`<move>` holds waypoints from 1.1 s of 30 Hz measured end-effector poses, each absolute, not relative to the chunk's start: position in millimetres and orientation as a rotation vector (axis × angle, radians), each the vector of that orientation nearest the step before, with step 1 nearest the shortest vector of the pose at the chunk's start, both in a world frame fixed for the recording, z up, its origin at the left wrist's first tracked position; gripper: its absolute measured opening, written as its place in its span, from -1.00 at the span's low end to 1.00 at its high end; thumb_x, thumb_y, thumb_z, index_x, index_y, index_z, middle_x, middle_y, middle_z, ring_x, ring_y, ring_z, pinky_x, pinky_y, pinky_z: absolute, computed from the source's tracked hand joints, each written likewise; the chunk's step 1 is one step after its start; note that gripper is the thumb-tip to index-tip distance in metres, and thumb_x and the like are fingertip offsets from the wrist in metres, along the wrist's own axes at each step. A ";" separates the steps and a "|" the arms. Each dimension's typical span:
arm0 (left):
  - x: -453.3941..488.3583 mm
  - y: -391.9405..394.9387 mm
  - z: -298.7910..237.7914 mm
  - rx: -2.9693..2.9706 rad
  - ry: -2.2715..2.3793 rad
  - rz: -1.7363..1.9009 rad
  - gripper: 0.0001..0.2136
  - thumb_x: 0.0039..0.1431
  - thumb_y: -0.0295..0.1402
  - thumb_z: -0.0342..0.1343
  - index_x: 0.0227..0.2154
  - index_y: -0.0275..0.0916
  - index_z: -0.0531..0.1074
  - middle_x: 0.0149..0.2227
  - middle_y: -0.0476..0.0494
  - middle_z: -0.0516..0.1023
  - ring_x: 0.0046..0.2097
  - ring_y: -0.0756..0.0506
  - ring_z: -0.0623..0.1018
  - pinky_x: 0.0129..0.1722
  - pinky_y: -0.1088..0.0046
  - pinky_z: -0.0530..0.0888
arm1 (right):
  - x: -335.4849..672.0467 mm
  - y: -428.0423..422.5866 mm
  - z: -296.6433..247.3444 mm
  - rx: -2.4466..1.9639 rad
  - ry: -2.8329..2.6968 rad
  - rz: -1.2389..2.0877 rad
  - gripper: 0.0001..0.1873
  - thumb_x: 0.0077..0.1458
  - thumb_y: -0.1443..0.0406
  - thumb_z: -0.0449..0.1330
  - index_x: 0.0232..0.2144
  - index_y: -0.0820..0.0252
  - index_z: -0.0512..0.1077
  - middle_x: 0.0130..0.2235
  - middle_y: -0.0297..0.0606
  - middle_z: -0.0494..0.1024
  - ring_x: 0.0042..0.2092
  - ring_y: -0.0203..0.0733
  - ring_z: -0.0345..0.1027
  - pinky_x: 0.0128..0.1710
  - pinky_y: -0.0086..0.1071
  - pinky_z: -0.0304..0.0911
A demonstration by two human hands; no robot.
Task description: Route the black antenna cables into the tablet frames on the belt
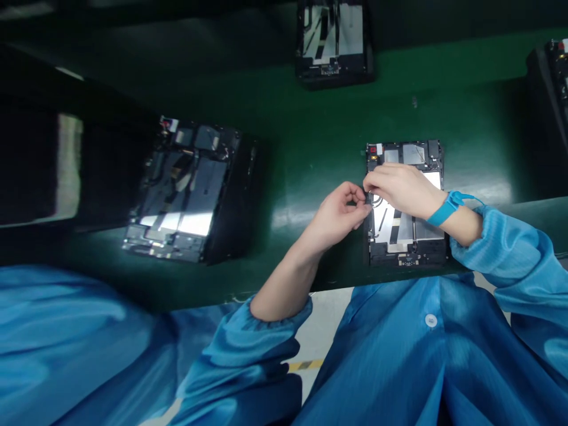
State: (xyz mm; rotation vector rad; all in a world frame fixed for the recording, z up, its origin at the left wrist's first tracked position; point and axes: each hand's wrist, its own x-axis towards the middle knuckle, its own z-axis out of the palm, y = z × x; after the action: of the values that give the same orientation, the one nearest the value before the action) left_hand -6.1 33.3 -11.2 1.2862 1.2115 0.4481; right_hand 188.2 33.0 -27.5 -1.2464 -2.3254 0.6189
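Note:
An opened tablet [429, 234] lies on the green work surface in front of me, its internal parts, ribbon cables and thin black wires facing up. My right hand [399, 186], with a blue wrist strap [448, 208], reaches over its upper half, and the fingers are pinched together at the left edge. Close beside it, my left hand [339, 214] has curled fingers, with thumb and forefinger closed at the same edge near the thin wires. Whatever either pinch holds is too small or hidden to make out.
To the left, another opened tablet [184, 189] sits on a dark stack. Beyond my tablet stands one more opened device [332, 44], and part of another dark stack [548, 106] shows at the right edge. A blue sleeve [66, 343] of another person is at lower left.

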 end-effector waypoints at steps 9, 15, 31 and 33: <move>-1.5 35.5 -11.5 1.288 1.244 0.422 -0.75 -0.02 -0.51 0.18 -0.38 -0.15 0.21 -0.60 0.24 0.27 -0.66 0.12 0.29 -0.65 0.57 0.17 | 187.0 32.6 -24.3 -1.264 -2.331 0.619 -0.70 0.35 0.53 0.06 -0.14 0.17 0.54 -0.17 -0.19 0.60 -0.11 -0.11 0.35 -0.13 -0.30 0.12; 3.3 45.7 -8.4 1.367 1.338 0.341 -0.74 -0.13 -0.54 0.16 -0.42 -0.14 0.20 -0.62 0.20 0.29 -0.64 0.09 0.28 -0.62 0.55 0.12 | 192.4 47.7 -26.1 -1.284 -2.274 0.630 -0.75 0.31 0.50 0.09 -0.18 0.22 0.55 -0.17 -0.14 0.61 -0.09 -0.05 0.38 -0.07 -0.26 0.18; 3.3 66.2 -7.9 1.459 1.294 0.249 -0.74 0.08 -0.51 0.21 -0.35 -0.12 0.20 -0.68 0.17 0.35 -0.68 0.06 0.31 -0.70 0.59 0.15 | 192.0 62.3 -29.2 -1.327 -2.219 0.706 -0.77 0.27 0.46 0.13 -0.18 0.16 0.56 -0.17 -0.22 0.62 -0.11 -0.07 0.45 -0.07 -0.24 0.24; 2.0 66.5 -9.1 1.452 1.269 0.258 -0.73 0.10 -0.51 0.22 -0.35 -0.12 0.20 -0.69 0.19 0.32 -0.68 0.07 0.31 -0.70 0.60 0.15 | 191.9 62.2 -28.5 -1.332 -2.214 0.720 -0.78 0.26 0.46 0.13 -0.19 0.16 0.56 -0.17 -0.21 0.62 -0.11 -0.06 0.45 -0.06 -0.24 0.25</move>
State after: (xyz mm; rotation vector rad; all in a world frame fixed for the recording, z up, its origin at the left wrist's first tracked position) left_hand 2.0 66.5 -9.1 1.4517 1.2690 0.2582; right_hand 191.9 62.2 -28.5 -1.3323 -2.2139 0.7202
